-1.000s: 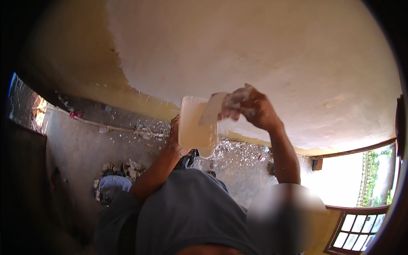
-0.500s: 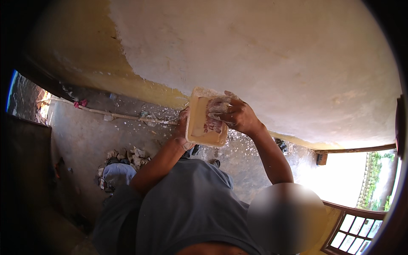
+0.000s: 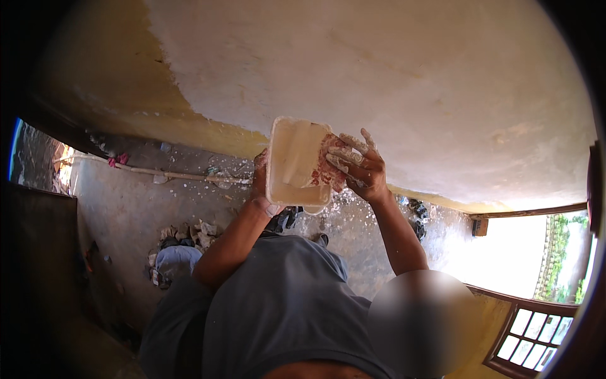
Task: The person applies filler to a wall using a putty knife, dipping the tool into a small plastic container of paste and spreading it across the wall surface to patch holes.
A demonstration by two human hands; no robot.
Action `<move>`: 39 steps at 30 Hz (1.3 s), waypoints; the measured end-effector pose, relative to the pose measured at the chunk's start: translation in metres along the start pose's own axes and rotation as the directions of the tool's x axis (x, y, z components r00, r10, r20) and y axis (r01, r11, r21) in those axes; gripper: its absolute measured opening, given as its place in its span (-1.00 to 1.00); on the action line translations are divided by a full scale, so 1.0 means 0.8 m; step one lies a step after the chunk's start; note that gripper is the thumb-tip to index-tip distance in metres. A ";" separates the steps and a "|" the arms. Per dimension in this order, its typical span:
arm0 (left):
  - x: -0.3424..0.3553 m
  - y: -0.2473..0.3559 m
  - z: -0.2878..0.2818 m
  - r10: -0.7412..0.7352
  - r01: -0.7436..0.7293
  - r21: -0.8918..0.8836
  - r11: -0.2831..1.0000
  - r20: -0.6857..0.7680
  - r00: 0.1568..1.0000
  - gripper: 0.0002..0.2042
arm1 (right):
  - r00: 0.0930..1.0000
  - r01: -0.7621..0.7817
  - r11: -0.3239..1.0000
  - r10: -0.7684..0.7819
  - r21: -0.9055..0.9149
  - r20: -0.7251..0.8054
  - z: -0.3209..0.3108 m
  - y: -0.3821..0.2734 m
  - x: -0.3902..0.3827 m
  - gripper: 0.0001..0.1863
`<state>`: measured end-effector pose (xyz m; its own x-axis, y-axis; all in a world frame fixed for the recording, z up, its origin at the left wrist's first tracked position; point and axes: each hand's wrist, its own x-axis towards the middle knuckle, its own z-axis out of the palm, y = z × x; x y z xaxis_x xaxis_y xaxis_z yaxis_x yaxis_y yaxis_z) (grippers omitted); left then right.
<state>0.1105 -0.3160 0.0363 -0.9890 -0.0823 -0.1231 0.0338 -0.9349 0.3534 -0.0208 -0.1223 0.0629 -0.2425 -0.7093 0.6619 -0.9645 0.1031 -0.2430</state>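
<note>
My left hand (image 3: 260, 172) grips a rectangular cream plastic tub (image 3: 270, 165) by its left side and underside, the fingers partly hidden behind it. Pale, wet-looking putty (image 3: 294, 151) lies smeared inside. At the tub's right rim, my right hand (image 3: 361, 165) holds a flat, reddish, putty-smeared spreader (image 3: 328, 167). Its fingers are coated in white and slightly fanned over the spreader; the thumb is hidden. The spreader's left edge reaches over the tub's inside.
In front stands a wall (image 3: 353, 69), pale-coated beside bare yellow. A long pole (image 3: 183, 175) lies on the white-speckled floor (image 3: 126, 215). Cloths and bags (image 3: 180, 256) are heaped at left. Dark plastic (image 3: 418, 218) lies near the wall base, with a bright doorway (image 3: 505, 259) at right.
The tub has shifted slightly left and up. My right hand has drawn the spreader rightward from the tub's middle to its right rim, and its fingers are more spread.
</note>
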 end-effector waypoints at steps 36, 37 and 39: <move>0.014 0.003 -0.029 0.084 -0.081 0.087 0.993 -0.030 0.996 -0.42 | 0.883 -0.434 0.664 0.179 -0.609 -0.435 0.056 0.081 -0.120 -0.53; 0.012 0.004 -0.028 0.090 -0.085 0.103 0.991 -0.050 0.995 -0.43 | 0.877 -0.455 0.636 0.196 -0.623 -0.439 0.063 0.088 -0.121 -0.55; 0.004 0.008 -0.026 0.130 -0.127 0.113 0.985 -0.019 0.991 -0.45 | 0.860 -0.491 0.620 0.233 -0.612 -0.454 0.072 0.108 -0.116 -0.62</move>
<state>0.1103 -0.3291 0.0191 -0.9733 -0.2096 -0.0933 0.1429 -0.8720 0.4683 -0.0759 -0.0881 -0.0606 -0.4806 -0.2694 0.8345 -0.5429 0.8387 -0.0418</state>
